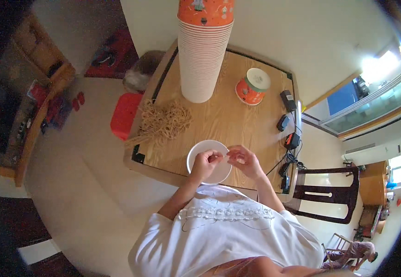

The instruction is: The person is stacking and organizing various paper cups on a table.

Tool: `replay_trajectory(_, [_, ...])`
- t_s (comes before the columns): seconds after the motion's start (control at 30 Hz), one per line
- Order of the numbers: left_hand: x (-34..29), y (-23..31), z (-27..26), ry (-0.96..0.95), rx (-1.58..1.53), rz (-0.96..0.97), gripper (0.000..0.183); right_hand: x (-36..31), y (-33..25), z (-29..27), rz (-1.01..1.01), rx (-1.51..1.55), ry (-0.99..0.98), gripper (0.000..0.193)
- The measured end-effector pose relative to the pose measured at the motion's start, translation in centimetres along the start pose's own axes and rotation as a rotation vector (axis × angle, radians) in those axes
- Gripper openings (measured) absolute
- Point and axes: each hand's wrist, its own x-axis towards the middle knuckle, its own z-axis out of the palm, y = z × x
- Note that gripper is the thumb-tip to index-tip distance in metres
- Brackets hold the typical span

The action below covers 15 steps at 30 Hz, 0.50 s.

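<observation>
We are facing a wood-grain tabletop with a pale, rounded border (251,122), and a dark brown wooden chair with an openwork back (341,194) is standing just beyond its right side. Toward the far edge, a tall column of nested white-rimmed paper cups (202,60) is rising out of the top of our view, with an orange printed one showing uppermost. On the left, a loose, tangled heap of tan, string-like strands (168,120) is lying on the wood, and a bright red plastic container (123,115) is showing past that edge. Directly before us, a round white bowl (219,175) is resting at the near edge, close to our white shirt (228,235). Farther off, an orange printed cup (250,93) is standing apart, bearing a round white-and-green piece (258,79) on top.

We are holding our left hand (205,164) over the bowl, thumb and fingers drawn narrowly together; our right hand (246,161) is curling at its right rim, fingertips close to the left ones. We are unable to tell whether either is pinching anything. Small black power adapters (288,100) with cables are lying along the right edge.
</observation>
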Motion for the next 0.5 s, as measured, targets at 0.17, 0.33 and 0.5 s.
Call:
replay_trajectory(0.17, [0.0, 0.4, 0.3, -0.022, -0.006, -0.012, 0.008, 0.4, 1.6, -0.2, -0.082, -0.152, -0.084, 0.016])
replay_trajectory(0.33, [0.3, -0.2, 0.9, 0.033, -0.005, -0.017, 0.008, 0.5, 1.8, -0.2, -0.081, -0.177, -0.058, 0.009])
replay_trajectory(0.5, [0.3, -0.2, 1.6, 0.1, 0.101, 0.217, 0.01, 0.5, 3.1, 0.1, -0.045, -0.276, 0.014, 0.011])
